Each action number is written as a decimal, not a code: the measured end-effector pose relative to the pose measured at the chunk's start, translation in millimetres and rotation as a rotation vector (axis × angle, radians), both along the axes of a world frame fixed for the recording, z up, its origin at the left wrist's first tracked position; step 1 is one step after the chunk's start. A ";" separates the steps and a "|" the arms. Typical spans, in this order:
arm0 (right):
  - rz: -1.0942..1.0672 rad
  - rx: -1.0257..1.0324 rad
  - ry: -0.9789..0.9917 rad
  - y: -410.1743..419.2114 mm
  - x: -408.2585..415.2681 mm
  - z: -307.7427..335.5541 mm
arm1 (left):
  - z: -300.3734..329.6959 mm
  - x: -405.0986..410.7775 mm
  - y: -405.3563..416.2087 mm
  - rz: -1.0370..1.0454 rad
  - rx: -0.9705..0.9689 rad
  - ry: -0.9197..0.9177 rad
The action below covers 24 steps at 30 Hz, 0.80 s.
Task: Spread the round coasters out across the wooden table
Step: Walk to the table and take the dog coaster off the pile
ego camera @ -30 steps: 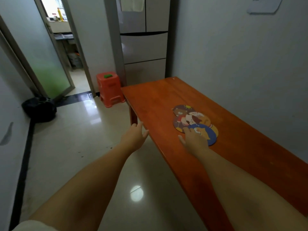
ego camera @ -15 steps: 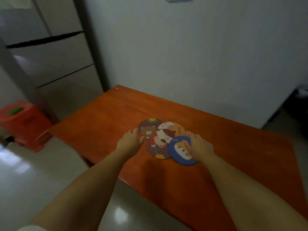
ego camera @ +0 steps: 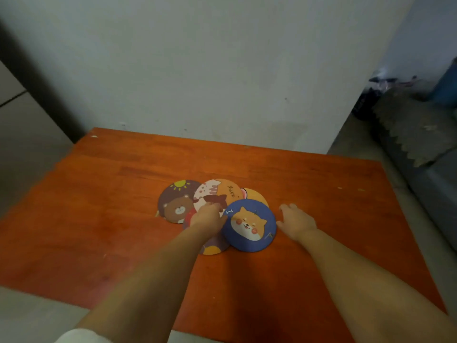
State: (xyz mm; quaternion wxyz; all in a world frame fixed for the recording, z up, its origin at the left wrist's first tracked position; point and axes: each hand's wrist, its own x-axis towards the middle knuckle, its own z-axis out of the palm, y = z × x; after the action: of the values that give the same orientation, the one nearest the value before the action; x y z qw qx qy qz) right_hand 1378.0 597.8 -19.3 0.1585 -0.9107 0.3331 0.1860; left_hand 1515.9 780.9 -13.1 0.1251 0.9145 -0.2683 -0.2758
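Observation:
Several round cartoon coasters lie overlapping in a heap at the middle of the orange wooden table [ego camera: 99,219]. A blue coaster with a dog face [ego camera: 249,225] tops the right side. A brown bear coaster [ego camera: 174,204] is at the left, an orange-and-white cat coaster [ego camera: 220,190] at the back, a yellow one [ego camera: 256,195] peeks out behind. My left hand [ego camera: 209,217] presses down on the heap's middle, over a dark coaster [ego camera: 215,246]. My right hand [ego camera: 295,221] rests flat on the table just right of the blue coaster, fingers apart, holding nothing.
A white wall [ego camera: 222,70] runs along the table's far edge. A grey fridge [ego camera: 22,134] stands at the left. At the right lies grey floor with a dark zigzag-edged mat [ego camera: 415,129] and clutter beyond.
The view has swung to face the table squarely. My left hand slid from the heap's left edge onto its middle. My right hand came off the blue coaster and now lies beside it.

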 end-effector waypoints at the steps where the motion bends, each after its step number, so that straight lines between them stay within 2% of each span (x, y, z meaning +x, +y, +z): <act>1: -0.005 0.020 0.003 -0.9 4.2 -5.0 | -5.0 1.3 -5.1 0.032 0.006 0.015; 6: -0.078 0.144 -0.003 0.2 22.2 -25.4 | -24.9 -2.1 -24.7 0.210 0.079 0.103; 13: -0.232 0.202 -0.021 0.5 34.5 -42.4 | -44.2 -3.4 -35.1 0.448 -0.026 0.264; 17: -0.288 0.215 -0.085 -5.6 34.0 -45.2 | -49.0 0.2 -29.3 0.424 -0.049 0.208; 24: -0.282 0.366 -0.184 3.1 63.4 -7.8 | -20.4 18.1 3.8 0.661 -0.345 0.385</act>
State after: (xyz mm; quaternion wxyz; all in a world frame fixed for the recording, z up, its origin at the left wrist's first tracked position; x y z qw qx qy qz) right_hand 1441.4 600.9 -27.1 0.3747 -0.8244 0.4020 0.1354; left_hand 1534.0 784.6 -33.5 0.4061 0.8488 0.0258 -0.3375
